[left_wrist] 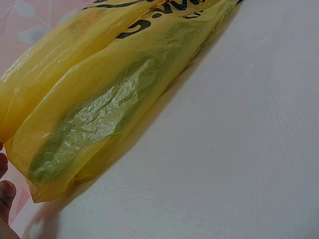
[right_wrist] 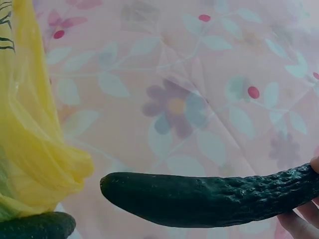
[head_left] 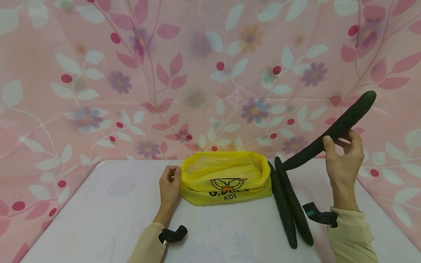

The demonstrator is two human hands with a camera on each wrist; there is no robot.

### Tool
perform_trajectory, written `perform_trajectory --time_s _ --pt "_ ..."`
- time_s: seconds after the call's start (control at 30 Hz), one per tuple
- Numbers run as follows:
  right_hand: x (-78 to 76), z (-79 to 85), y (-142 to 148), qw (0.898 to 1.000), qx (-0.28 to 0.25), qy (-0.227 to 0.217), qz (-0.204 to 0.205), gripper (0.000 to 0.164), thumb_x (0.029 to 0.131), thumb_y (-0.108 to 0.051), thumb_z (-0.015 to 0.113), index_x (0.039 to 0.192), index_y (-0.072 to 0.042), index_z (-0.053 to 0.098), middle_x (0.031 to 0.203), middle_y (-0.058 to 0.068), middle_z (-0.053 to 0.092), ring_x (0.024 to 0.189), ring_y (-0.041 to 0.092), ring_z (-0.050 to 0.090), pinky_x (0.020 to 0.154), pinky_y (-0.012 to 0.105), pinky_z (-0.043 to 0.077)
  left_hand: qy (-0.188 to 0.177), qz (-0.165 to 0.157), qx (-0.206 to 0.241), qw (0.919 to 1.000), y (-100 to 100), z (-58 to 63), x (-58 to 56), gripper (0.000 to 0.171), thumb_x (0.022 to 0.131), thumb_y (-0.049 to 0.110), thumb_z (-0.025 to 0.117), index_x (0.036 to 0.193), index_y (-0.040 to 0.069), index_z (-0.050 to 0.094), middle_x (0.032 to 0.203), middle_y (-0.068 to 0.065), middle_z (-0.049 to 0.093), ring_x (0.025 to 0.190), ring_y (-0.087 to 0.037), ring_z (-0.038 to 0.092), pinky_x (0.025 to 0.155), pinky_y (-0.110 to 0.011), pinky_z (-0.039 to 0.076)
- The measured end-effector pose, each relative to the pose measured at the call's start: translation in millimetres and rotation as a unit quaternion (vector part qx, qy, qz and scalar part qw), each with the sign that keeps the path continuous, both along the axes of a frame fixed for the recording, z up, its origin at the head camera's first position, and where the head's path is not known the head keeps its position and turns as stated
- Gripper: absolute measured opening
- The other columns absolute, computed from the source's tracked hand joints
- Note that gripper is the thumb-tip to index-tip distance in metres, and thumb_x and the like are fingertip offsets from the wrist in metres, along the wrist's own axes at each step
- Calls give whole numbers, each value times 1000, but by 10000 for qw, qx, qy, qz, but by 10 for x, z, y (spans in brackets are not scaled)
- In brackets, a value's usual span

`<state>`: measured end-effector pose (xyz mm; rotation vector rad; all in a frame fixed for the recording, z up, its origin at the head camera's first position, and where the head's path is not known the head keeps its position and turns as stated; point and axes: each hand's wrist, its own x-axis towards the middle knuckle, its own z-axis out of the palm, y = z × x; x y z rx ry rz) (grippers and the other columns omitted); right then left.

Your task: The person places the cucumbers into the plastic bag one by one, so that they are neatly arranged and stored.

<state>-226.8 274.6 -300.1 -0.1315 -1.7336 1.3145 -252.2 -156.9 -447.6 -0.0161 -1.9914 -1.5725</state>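
Note:
My right hand (head_left: 345,160) grips a long dark green cucumber (head_left: 342,126) around its middle, tilted in the air with its upper end to the right. Its lower tip overlaps the top of two cucumbers (head_left: 283,204) lying on the table, right of the yellow plastic bag (head_left: 197,195). The bag's mouth is open and its rim folded outward; black lettering marks its front. At the bag's left end, my left hand (head_left: 170,186) pinches the rim with curled fingers. Through the plastic (left_wrist: 99,124) in the left wrist view, a green elongated shape shows inside.
A white-covered table (head_left: 108,219) holds everything. Behind it hangs a pink cloth (head_left: 204,91) printed with leaves and flowers. Black wrist cameras (head_left: 172,234) are worn on both wrists, over beige sleeves.

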Motion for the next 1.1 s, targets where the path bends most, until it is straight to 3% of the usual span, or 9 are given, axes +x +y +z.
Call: perform_trajectory --time_s 0.2,0.37,0.57,0.9,1.03,1.1 --pt "-22 2 -66 9974 -368 474 407 45 82 0 67 125 -9 54 109 -2 55 89 10 58 68 11 51 -89 46 9 9999 3 2 -1 11 93 17 59 95 7 64 84 -6 63 72 -6 52 63 -15 42" --pt "9 41 -188 9893 -600 942 937 45 81 3 66 124 -5 53 109 2 54 89 14 56 69 14 52 -260 -178 -18 9995 26 88 65 12 92 15 61 98 4 64 87 -9 63 75 -11 53 67 -17 44" --pt "95 104 -381 9899 -291 791 1136 47 82 3 64 126 -5 49 112 1 53 92 15 55 73 13 52 -344 -542 -118 9979 77 296 233 13 92 14 60 100 3 62 89 -8 62 77 -12 53 70 -20 45" --pt "65 22 -576 9790 -453 768 1833 49 82 6 64 127 -5 45 112 1 49 96 15 52 72 14 52 -315 -441 -226 9983 88 320 248 14 93 15 58 100 2 62 88 -8 63 75 -12 53 68 -20 45" --pt "60 -22 -647 9817 -205 469 1833 50 83 6 63 128 -5 43 114 -2 47 96 14 52 74 13 51 -326 -421 -242 9983 84 305 241 15 94 15 58 101 2 62 88 -7 63 75 -11 52 68 -19 45" --pt "61 -42 -681 9837 32 310 1774 50 84 5 63 129 -3 42 115 -5 47 97 13 52 76 12 51 -314 -421 -191 9984 66 230 186 15 94 16 58 101 3 62 88 -7 63 75 -11 52 68 -19 45"
